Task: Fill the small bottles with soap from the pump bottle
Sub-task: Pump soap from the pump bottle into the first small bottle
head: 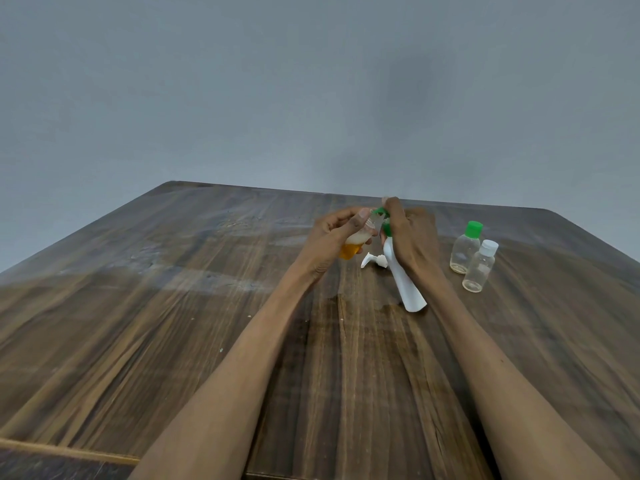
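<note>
Two bare forearms enter from the bottom edge of the frame, cut off below the elbows, and converge on the hands just right of centre. Under them the dark wooden table (173,341) fills the lower half of the picture, its near edge and right side running out of frame.

Left hand (334,237) has its fingers curled round a small clear bottle (356,242), held tilted above the table; amber soap sits in the bottle's lower end with pale foam above it, and much of its body is hidden behind the fingers. Right hand (412,237) grips the white pump bottle (403,282) near its top, the bottle leaning with its base toward the lower right; whether the base touches the table is hard to tell. At the fingertips, green parts (382,216) show between the two hands, but they are blurred and partly covered, so what they belong to cannot be made out.

One white pump head (374,261) lies loose on the table, between and behind the hands, partly hidden by the pump bottle.

Right of the hands, two further small clear bottles stand upright and just beside each other: one with a green cap (465,247), one with a white cap (480,266). That makes three small bottles and one pump bottle
</note>
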